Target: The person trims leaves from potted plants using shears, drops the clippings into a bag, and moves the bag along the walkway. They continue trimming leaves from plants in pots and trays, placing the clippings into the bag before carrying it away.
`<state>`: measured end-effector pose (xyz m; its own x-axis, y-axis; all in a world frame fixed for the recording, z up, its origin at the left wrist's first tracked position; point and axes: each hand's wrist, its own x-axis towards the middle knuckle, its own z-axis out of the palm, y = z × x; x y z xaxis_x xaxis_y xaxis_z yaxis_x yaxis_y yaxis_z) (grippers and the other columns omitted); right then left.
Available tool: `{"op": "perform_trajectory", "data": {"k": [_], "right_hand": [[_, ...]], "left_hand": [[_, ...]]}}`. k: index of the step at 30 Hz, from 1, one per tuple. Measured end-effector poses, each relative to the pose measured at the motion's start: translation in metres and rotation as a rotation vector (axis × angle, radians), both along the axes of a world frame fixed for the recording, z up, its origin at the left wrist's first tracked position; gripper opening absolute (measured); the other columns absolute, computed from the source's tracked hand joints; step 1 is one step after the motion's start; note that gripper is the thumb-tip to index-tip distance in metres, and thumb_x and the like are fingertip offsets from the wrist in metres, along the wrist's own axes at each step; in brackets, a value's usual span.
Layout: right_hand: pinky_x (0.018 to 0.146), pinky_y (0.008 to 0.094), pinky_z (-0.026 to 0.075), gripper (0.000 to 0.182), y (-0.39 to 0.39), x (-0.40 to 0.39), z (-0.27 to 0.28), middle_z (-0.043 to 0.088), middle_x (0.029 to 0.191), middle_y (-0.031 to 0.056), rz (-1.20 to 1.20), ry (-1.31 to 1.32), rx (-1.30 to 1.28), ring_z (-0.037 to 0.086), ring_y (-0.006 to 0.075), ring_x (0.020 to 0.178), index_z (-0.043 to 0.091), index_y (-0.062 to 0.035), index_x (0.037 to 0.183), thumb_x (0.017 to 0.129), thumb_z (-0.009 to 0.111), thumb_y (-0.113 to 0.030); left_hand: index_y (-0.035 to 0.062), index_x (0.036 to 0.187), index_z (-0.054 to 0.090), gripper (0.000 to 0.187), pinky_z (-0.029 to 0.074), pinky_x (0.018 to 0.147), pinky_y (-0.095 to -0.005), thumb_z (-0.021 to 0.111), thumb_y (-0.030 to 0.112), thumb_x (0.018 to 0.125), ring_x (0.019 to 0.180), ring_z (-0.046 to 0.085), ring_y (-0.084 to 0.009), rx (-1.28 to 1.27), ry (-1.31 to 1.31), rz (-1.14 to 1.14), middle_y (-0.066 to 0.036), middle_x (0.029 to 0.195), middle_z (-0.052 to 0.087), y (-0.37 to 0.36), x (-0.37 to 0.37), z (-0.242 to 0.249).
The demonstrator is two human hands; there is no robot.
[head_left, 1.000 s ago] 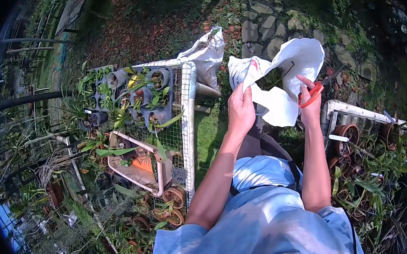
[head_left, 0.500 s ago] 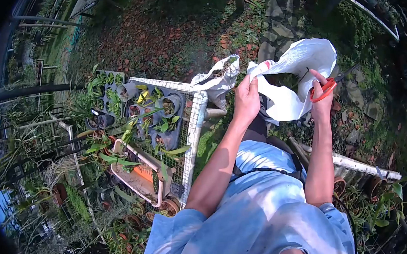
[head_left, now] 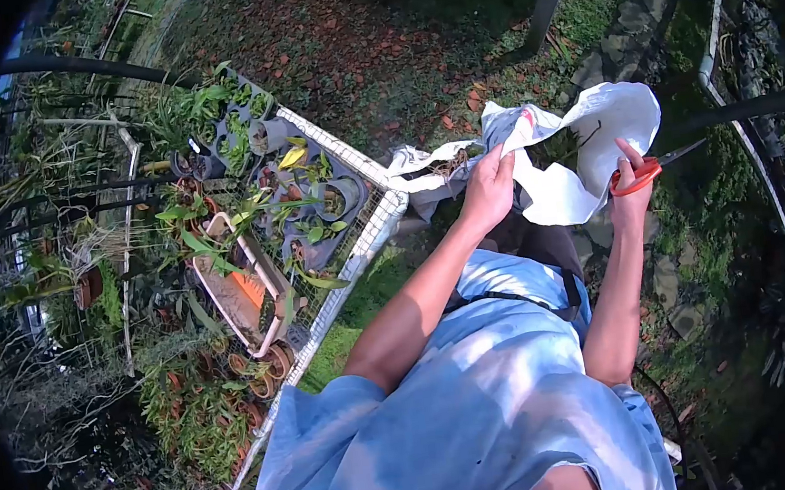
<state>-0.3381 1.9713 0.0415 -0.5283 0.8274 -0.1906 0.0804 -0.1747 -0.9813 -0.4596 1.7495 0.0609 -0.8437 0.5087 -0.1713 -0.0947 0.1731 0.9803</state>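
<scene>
Left hand (head_left: 490, 187) is raised ahead of the chest, arm extended forward and bent at the elbow; its fingers are clenched on the left rim of a white sack (head_left: 584, 153), which hangs open in mid-air between both hands, above the grass. Right hand (head_left: 629, 196) is lifted to the same height, forearm near vertical; its fingers grasp orange-handled scissors (head_left: 641, 174), blades pointing right, away from the sack, with the hand against the sack's right edge. A wire-mesh counter (head_left: 365, 238) carrying potted seedlings (head_left: 306, 197) stands to the left; a second sack (head_left: 427, 167) rests at its corner.
</scene>
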Motion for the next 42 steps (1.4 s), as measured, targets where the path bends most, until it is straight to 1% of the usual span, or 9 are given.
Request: {"op": "perform_trajectory", "data": {"k": [5, 6, 8, 9, 16, 26, 28, 31, 42], "right_hand": [[0.051, 0.0222, 0.037, 0.03, 0.052, -0.063, 0.0, 0.056, 0.077, -0.0006, 0.175, -0.043, 0.063, 0.046, 0.0043, 0.055, 0.063, 0.0003, 0.125, 0.099, 0.049, -0.004], [0.054, 0.0199, 0.035, 0.032, 0.068, -0.074, -0.006, 0.066, 0.098, -0.0006, 0.22, -0.054, 0.043, 0.043, 0.0017, 0.06, 0.064, -0.0011, 0.126, 0.097, 0.05, 0.0], [0.053, 0.0207, 0.033, 0.031, 0.099, -0.093, -0.015, 0.056, 0.081, -0.0047, 0.334, 0.016, -0.028, 0.041, 0.0014, 0.06, 0.064, -0.0008, 0.126, 0.097, 0.051, -0.001], [0.053, 0.0211, 0.032, 0.031, 0.11, -0.101, -0.01, 0.046, 0.075, -0.0073, 0.369, -0.046, 0.002, 0.039, 0.0012, 0.059, 0.064, -0.0012, 0.126, 0.097, 0.051, -0.002], [0.045, 0.0243, 0.036, 0.031, 0.18, -0.176, 0.008, 0.049, 0.062, -0.0041, 0.633, -0.132, 0.039, 0.045, 0.0047, 0.048, 0.067, 0.0013, 0.12, 0.094, 0.05, -0.003], [0.045, 0.0233, 0.039, 0.031, 0.199, -0.251, 0.018, 0.047, 0.065, -0.0059, 0.829, 0.041, 0.111, 0.046, 0.0038, 0.048, 0.063, 0.0051, 0.123, 0.099, 0.049, -0.007], [0.054, 0.0226, 0.033, 0.028, 0.19, -0.267, 0.036, 0.051, 0.074, -0.0052, 0.808, -0.067, 0.035, 0.042, 0.0022, 0.06, 0.068, -0.0016, 0.122, 0.098, 0.052, -0.004], [0.045, 0.0238, 0.039, 0.031, 0.185, -0.299, 0.028, 0.05, 0.064, -0.004, 0.873, -0.056, 0.076, 0.047, 0.005, 0.047, 0.064, 0.0041, 0.123, 0.099, 0.048, -0.009], [0.046, 0.0222, 0.035, 0.03, 0.134, -0.406, -0.011, 0.048, 0.065, -0.0056, 0.948, 0.016, -0.002, 0.044, 0.0032, 0.05, 0.067, -0.0009, 0.12, 0.096, 0.048, -0.003]], "left_hand": [[-0.0021, 0.119, 0.061, 0.031, 0.046, 0.071, -0.0328, 0.045, 0.022, 0.107, 0.074, 0.054, -0.0135, -0.011, -0.007, 0.167, -0.009, 0.079, 0.06, 0.035, -0.03, 0.0], [-0.002, 0.119, 0.061, 0.031, 0.046, 0.072, -0.0326, 0.045, 0.022, 0.108, 0.075, 0.054, -0.0137, -0.013, -0.008, 0.207, -0.008, 0.08, 0.06, 0.044, -0.035, -0.01], [-0.0019, 0.132, 0.058, 0.035, 0.045, 0.081, -0.0246, 0.042, 0.02, 0.11, 0.088, 0.054, -0.0063, -0.025, -0.068, 0.257, 0.0, 0.101, 0.064, 0.062, -0.043, -0.02], [-0.0028, 0.126, 0.059, 0.034, 0.045, 0.081, -0.0273, 0.043, 0.021, 0.109, 0.087, 0.055, -0.0088, 0.026, -0.081, 0.318, -0.003, 0.096, 0.064, 0.073, -0.048, -0.02], [-0.0044, 0.137, 0.054, 0.04, 0.051, 0.094, -0.0322, 0.037, 0.022, 0.111, 0.105, 0.065, -0.0155, 0.195, -0.135, 0.57, -0.01, 0.12, 0.066, 0.132, -0.089, 0.004], [-0.0037, 0.133, 0.057, 0.041, 0.054, 0.095, -0.0354, 0.036, 0.023, 0.111, 0.107, 0.066, -0.0188, 0.188, -0.085, 0.849, -0.012, 0.12, 0.068, 0.147, -0.127, 0.031], [-0.0037, 0.133, 0.057, 0.04, 0.054, 0.094, -0.0352, 0.036, 0.023, 0.111, 0.107, 0.066, -0.0191, 0.217, -0.071, 0.864, -0.012, 0.12, 0.067, 0.144, -0.139, 0.029], [-0.0041, 0.133, 0.058, 0.04, 0.055, 0.094, -0.035, 0.037, 0.023, 0.111, 0.105, 0.067, -0.0189, 0.215, -0.063, 0.89, -0.012, 0.118, 0.068, 0.141, -0.157, 0.025], [-0.0046, 0.129, 0.058, 0.039, 0.055, 0.094, -0.0334, 0.038, 0.024, 0.111, 0.105, 0.068, -0.0193, 0.189, -0.079, 0.967, -0.013, 0.117, 0.068, 0.096, -0.231, -0.002]]}}
